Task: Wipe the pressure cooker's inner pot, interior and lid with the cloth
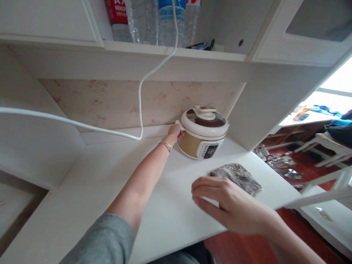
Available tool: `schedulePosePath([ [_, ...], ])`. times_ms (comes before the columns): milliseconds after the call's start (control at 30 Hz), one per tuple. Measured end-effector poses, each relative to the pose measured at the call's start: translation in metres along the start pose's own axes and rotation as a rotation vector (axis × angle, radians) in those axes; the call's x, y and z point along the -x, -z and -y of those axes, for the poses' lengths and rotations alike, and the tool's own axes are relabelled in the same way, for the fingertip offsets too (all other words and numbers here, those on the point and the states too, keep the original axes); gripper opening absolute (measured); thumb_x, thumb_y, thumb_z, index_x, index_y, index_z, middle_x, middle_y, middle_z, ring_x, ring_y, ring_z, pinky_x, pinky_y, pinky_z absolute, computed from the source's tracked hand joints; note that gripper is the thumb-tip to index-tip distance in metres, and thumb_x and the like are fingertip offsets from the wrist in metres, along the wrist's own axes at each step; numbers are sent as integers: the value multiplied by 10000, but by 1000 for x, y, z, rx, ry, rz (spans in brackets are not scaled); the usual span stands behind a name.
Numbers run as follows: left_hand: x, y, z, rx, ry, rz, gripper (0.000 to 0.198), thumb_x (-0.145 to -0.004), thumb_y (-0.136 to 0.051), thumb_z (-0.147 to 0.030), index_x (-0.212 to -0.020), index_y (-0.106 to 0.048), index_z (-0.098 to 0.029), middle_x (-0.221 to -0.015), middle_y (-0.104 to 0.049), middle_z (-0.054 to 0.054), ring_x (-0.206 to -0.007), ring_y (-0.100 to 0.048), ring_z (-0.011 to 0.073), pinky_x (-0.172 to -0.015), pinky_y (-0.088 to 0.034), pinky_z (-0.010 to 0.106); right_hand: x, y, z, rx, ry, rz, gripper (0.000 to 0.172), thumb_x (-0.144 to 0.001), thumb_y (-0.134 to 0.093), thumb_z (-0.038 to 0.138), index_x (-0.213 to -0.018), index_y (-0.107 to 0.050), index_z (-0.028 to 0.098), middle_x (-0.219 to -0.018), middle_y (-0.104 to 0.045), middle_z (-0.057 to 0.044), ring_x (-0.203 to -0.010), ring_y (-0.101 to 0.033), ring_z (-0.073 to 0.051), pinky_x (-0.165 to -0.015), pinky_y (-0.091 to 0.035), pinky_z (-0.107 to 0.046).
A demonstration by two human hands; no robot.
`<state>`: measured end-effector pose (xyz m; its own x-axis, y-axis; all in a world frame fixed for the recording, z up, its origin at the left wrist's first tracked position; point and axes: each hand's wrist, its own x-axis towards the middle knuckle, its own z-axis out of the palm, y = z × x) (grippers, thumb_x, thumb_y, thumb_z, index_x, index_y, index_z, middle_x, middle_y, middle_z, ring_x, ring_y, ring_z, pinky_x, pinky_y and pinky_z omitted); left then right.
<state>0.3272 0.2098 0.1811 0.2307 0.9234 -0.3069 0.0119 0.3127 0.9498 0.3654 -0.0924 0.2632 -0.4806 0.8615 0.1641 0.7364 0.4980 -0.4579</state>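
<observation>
A small rice cooker point(202, 134) with a white lid and tan body stands at the back of the white counter point(96, 176), near the right side wall. My left hand point(175, 131) reaches far out and grips the cooker's left side handle; a thin bracelet sits on that wrist. My right hand point(227, 203) hovers low over the counter's front part with fingers loosely curled and apart, holding nothing. Its fingertips are just left of a grey speckled cloth point(238, 177) lying flat on the counter.
A white cable point(140, 95) hangs from the upper shelf and runs left across the back wall. Plastic bottles point(154, 20) stand on the shelf above. To the right, past the counter edge, are white furniture and a red floor point(299, 161).
</observation>
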Motion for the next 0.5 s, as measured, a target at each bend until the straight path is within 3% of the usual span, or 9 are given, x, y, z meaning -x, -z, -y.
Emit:
schedulePosePath([
  [133, -1, 51, -2, -14, -32, -77, 209, -867, -478, -205, -664, -505, -164, -498, -508, -11, -387, -470, 77, -402, -293, 185, 57, -61, -110, 40, -403, -75, 315, -983, -366, 355, -897, -636, 219, -859, -666, -48, -776, -633, -176, -723, -486, -294],
  [233, 2, 98, -3, -15, -64, -137, 192, -861, -491, -212, -673, -503, -170, -494, -500, -18, -382, -455, 76, -391, -284, 181, 104, -94, -174, 94, -586, -152, 363, -951, -360, 433, -971, -656, 223, -943, -692, -80, -836, -654, -220, -760, -514, -339],
  [367, 13, 164, -5, -6, -87, -246, 155, -829, -512, -197, -676, -492, -178, -488, -482, -24, -379, -429, 79, -379, -282, 179, 143, -112, -217, 329, -724, -386, 457, -893, -363, 491, -1093, -663, 210, -1224, -620, -124, -1136, -568, -300, -984, -440, -452],
  [433, 22, 195, -8, -2, -91, -306, 139, -804, -540, -203, -674, -493, -181, -483, -477, -21, -385, -428, 88, -374, -280, 181, 149, -117, -226, 418, -824, -404, 513, -882, -340, 520, -1164, -644, 218, -1298, -576, -123, -1190, -530, -323, -1004, -411, -501],
  [500, 33, 225, -11, 2, -96, -366, 130, -781, -558, -211, -669, -497, -184, -475, -471, -20, -392, -429, 98, -372, -285, 187, 147, -122, -230, 429, -902, -344, 539, -879, -320, 540, -1221, -621, 251, -1345, -550, -102, -1223, -507, -325, -998, -403, -531],
])
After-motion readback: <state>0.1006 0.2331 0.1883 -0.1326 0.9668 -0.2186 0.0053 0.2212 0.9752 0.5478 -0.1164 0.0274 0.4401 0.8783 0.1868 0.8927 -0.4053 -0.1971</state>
